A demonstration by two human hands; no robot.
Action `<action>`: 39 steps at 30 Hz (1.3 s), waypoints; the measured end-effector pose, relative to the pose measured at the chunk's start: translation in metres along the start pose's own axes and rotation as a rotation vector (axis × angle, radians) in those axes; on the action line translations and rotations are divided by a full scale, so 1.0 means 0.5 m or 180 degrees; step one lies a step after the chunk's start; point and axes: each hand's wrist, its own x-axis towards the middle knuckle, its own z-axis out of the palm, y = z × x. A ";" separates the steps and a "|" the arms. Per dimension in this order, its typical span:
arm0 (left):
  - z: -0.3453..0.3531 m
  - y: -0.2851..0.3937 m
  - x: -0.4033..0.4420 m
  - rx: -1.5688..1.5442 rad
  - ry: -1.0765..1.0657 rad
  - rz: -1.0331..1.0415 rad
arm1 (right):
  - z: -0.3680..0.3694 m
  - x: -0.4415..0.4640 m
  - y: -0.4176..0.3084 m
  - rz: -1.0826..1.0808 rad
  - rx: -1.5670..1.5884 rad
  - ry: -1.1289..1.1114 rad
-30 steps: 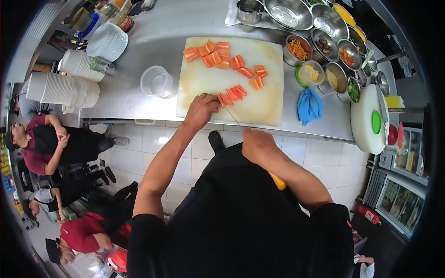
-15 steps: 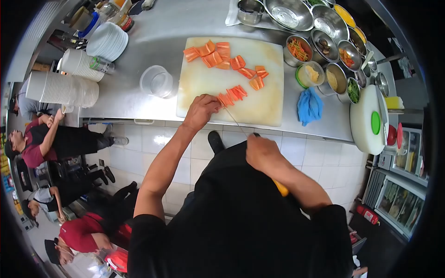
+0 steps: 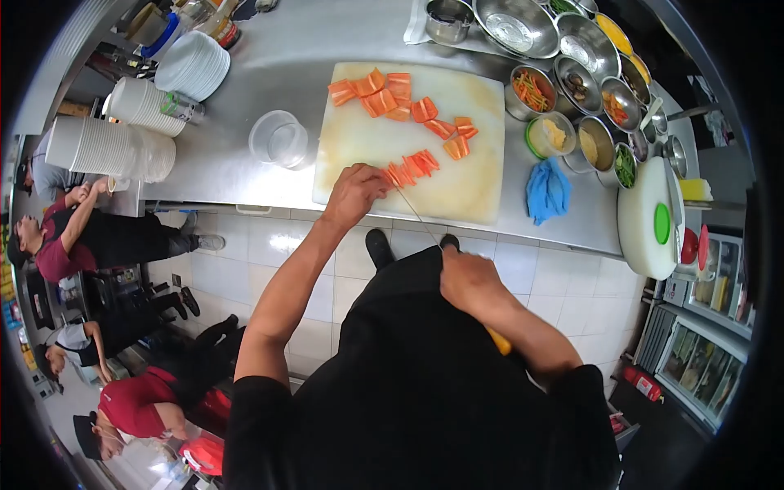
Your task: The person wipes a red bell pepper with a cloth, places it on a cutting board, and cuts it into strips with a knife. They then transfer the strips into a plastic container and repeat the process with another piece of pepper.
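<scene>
right hand [image 3: 472, 282] has drawn back, partly hiding the knife [image 3: 416, 214].

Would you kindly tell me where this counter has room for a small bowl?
Bare counter lies between the stacked plates and the cutting board, above the clear tub. The board's lower right corner, past the cut red strips, is bare too. Bowls crowd the counter's upper right.

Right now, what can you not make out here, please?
In the head view:
Knife: grip mostly hidden by the right hand.
Knife tip: too thin to make out beside the left hand.
Yellow piece, perhaps the grip's end: partly covered by the right forearm.
Big bowl: cut off by the top edge.
</scene>
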 end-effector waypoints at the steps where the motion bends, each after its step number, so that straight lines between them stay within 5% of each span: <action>1: -0.002 0.000 -0.001 0.0087 0.0041 0.0000 | -0.015 -0.020 -0.003 0.0180 -0.0043 -0.0222; 4: -0.007 0.005 -0.005 0.0132 0.0046 0.0072 | -0.042 -0.032 -0.020 0.0372 -0.0042 -0.0437; 8: 0.003 -0.001 -0.006 0.0163 0.0078 0.0126 | -0.014 0.047 -0.027 -0.0179 0.0039 0.0210; 16: -0.001 0.003 -0.012 0.0115 0.0230 0.0074 | -0.029 -0.037 -0.011 0.0331 -0.0091 -0.0473; 21: 0.009 -0.007 -0.011 0.0169 0.0111 0.0029 | -0.028 0.028 -0.034 -0.0196 0.0022 0.0181; 30: 0.003 -0.001 -0.019 0.0049 0.0193 -0.0064 | -0.038 -0.039 -0.021 0.0211 -0.0073 -0.0305; 39: -0.001 0.003 -0.016 0.0016 0.0157 -0.0053 | -0.013 0.022 -0.029 -0.0147 0.0074 0.0001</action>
